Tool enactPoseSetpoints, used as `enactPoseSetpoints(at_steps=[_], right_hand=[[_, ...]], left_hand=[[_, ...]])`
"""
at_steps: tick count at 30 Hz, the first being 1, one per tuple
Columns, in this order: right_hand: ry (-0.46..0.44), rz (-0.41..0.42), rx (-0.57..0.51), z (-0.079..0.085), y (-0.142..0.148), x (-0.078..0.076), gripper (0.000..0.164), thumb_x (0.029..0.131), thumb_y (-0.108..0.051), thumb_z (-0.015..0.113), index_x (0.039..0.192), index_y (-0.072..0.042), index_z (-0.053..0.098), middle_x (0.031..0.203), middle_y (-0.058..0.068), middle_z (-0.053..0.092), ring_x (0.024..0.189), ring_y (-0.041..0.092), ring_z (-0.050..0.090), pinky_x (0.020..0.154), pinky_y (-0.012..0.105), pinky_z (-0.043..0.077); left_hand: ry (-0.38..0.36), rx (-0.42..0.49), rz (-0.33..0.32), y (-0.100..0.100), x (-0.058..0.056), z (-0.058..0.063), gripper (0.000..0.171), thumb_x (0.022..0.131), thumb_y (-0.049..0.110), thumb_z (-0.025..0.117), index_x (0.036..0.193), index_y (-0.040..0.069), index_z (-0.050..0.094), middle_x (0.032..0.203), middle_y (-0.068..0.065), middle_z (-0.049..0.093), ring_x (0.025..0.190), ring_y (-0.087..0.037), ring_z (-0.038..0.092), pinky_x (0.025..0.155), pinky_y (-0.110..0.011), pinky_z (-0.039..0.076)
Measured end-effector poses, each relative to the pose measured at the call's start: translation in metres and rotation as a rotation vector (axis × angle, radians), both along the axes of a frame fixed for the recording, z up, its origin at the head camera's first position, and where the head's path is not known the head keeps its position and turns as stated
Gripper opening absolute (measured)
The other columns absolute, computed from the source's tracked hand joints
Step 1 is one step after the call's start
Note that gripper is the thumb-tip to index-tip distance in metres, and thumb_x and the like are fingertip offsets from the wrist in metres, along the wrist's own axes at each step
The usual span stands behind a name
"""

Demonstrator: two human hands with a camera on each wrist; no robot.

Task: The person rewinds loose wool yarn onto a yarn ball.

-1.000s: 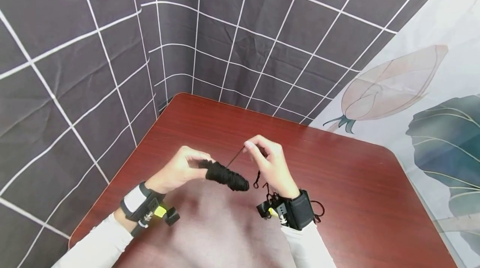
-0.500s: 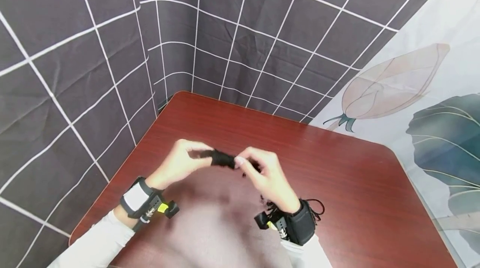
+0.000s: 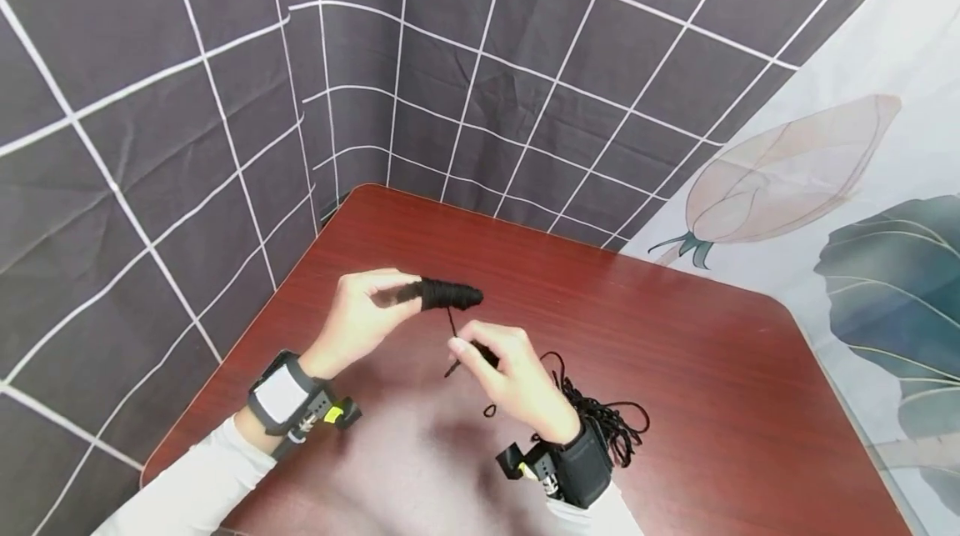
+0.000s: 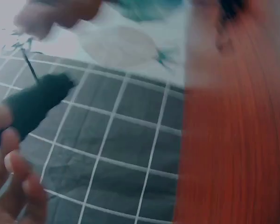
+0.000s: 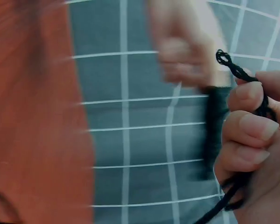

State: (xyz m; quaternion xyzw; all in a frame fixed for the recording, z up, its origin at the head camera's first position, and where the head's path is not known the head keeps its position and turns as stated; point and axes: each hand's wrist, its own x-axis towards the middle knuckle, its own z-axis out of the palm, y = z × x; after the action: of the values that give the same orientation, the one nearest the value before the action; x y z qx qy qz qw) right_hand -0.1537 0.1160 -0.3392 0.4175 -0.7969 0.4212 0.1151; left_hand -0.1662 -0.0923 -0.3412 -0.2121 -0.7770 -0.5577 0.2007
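Observation:
My left hand (image 3: pixel 356 319) grips one end of a wound bundle of black cord (image 3: pixel 450 294), held nearly level above the table. From the bundle's underside a single strand (image 3: pixel 452 321) runs down to my right hand (image 3: pixel 517 378). That hand pinches the strand between thumb and fingers, just below and right of the bundle. In the right wrist view, black cord (image 5: pixel 238 71) with a small loop at its end sticks out past the curled fingers, and more trails out below them. The left wrist view shows the bundle (image 4: pixel 37 102) blurred, with left fingertips (image 4: pixel 18 163) near it.
A loose heap of black cord (image 3: pixel 618 428) lies on the reddish-brown table (image 3: pixel 712 369), partly behind my right wrist. A grey grid-patterned curtain (image 3: pixel 450 102) and a white curtain with flower print (image 3: pixel 787 169) stand beyond the table edges. Both wrists wear black camera straps.
My right hand has passed from above right of the bundle, across its free end, to below it, carrying the strand. The bundle has risen and tilted to nearly level.

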Motion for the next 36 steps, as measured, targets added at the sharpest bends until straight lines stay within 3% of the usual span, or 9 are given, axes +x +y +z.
enactPoseSetpoints(at_steps=[4, 8, 13, 16, 19, 23, 28, 32, 36], right_hand=[[0.011, -0.072, -0.055, 0.012, 0.010, -0.011, 0.014, 0.092, -0.015, 0.055, 0.081, -0.012, 0.064, 0.068, -0.003, 0.058, 0.059, 0.008, 0.048, 0.051, 0.024, 0.041], [-0.033, -0.095, -0.066, 0.009, 0.013, -0.019, 0.015, 0.092, -0.009, 0.052, 0.082, -0.010, 0.063, 0.065, -0.002, 0.055, 0.055, 0.009, 0.045, 0.049, 0.024, 0.039], [-0.071, -0.042, -0.007, -0.008, -0.002, -0.008, 0.019, 0.092, -0.001, 0.050, 0.078, -0.008, 0.062, 0.060, 0.000, 0.052, 0.055, 0.005, 0.045, 0.049, 0.023, 0.041], [-0.044, 0.002, 0.042, -0.011, -0.006, -0.003, 0.021, 0.095, -0.010, 0.049, 0.076, -0.011, 0.060, 0.063, -0.003, 0.054, 0.057, 0.003, 0.045, 0.050, 0.022, 0.043], [-0.003, -0.014, 0.040, -0.002, -0.003, -0.004, 0.020, 0.095, -0.016, 0.050, 0.077, -0.014, 0.060, 0.067, -0.005, 0.057, 0.060, 0.003, 0.047, 0.052, 0.022, 0.042], [0.035, -0.096, -0.006, 0.013, 0.009, -0.014, 0.016, 0.093, -0.017, 0.054, 0.080, -0.014, 0.062, 0.066, -0.002, 0.056, 0.057, 0.007, 0.045, 0.050, 0.028, 0.041], [0.027, -0.124, -0.015, 0.007, 0.014, -0.023, 0.013, 0.091, -0.008, 0.054, 0.083, -0.013, 0.063, 0.067, -0.002, 0.054, 0.057, 0.008, 0.045, 0.051, 0.031, 0.042], [0.032, -0.063, 0.039, -0.011, 0.003, -0.011, 0.013, 0.091, -0.005, 0.053, 0.084, -0.009, 0.064, 0.070, -0.001, 0.058, 0.063, 0.005, 0.049, 0.054, 0.028, 0.047], [0.078, -0.033, 0.065, -0.010, -0.004, 0.001, 0.016, 0.093, -0.012, 0.052, 0.079, -0.012, 0.060, 0.068, -0.004, 0.052, 0.062, 0.003, 0.045, 0.051, 0.025, 0.044]], left_hand=[[-0.055, -0.106, -0.235, -0.004, -0.001, -0.013, 0.015, 0.073, 0.010, 0.076, 0.088, 0.011, 0.074, 0.075, -0.001, 0.070, 0.064, -0.010, 0.056, 0.055, -0.028, 0.050], [-0.108, 0.063, -0.444, -0.004, -0.005, -0.022, 0.013, 0.076, 0.013, 0.074, 0.088, 0.008, 0.072, 0.075, -0.004, 0.067, 0.069, -0.015, 0.058, 0.061, -0.027, 0.051], [-0.014, 0.232, -0.207, 0.001, -0.010, -0.022, 0.018, 0.076, 0.009, 0.074, 0.092, 0.002, 0.072, 0.077, -0.008, 0.066, 0.066, -0.016, 0.058, 0.055, -0.021, 0.052], [0.104, 0.091, 0.037, 0.000, -0.016, -0.027, 0.018, 0.074, 0.013, 0.076, 0.091, 0.009, 0.074, 0.077, -0.003, 0.068, 0.063, -0.010, 0.058, 0.054, -0.019, 0.050], [0.162, -0.080, 0.111, -0.002, -0.019, -0.033, 0.018, 0.070, 0.010, 0.076, 0.088, 0.012, 0.075, 0.073, 0.002, 0.066, 0.059, -0.007, 0.053, 0.050, -0.022, 0.046], [0.062, -0.151, -0.173, -0.004, -0.014, -0.034, 0.016, 0.071, 0.011, 0.076, 0.086, 0.015, 0.074, 0.072, 0.005, 0.066, 0.061, -0.006, 0.053, 0.051, -0.025, 0.049], [-0.049, 0.059, -0.465, -0.003, -0.005, -0.023, 0.013, 0.074, 0.004, 0.074, 0.087, 0.004, 0.072, 0.074, -0.002, 0.066, 0.067, -0.014, 0.057, 0.057, -0.025, 0.052], [0.032, 0.201, -0.294, -0.001, -0.003, -0.011, 0.017, 0.072, -0.006, 0.072, 0.089, -0.006, 0.070, 0.076, -0.006, 0.067, 0.068, -0.014, 0.058, 0.057, -0.019, 0.051], [0.173, 0.044, 0.025, 0.001, -0.001, -0.004, 0.017, 0.070, -0.004, 0.074, 0.086, -0.001, 0.072, 0.073, -0.007, 0.067, 0.063, -0.012, 0.055, 0.053, -0.018, 0.048]])
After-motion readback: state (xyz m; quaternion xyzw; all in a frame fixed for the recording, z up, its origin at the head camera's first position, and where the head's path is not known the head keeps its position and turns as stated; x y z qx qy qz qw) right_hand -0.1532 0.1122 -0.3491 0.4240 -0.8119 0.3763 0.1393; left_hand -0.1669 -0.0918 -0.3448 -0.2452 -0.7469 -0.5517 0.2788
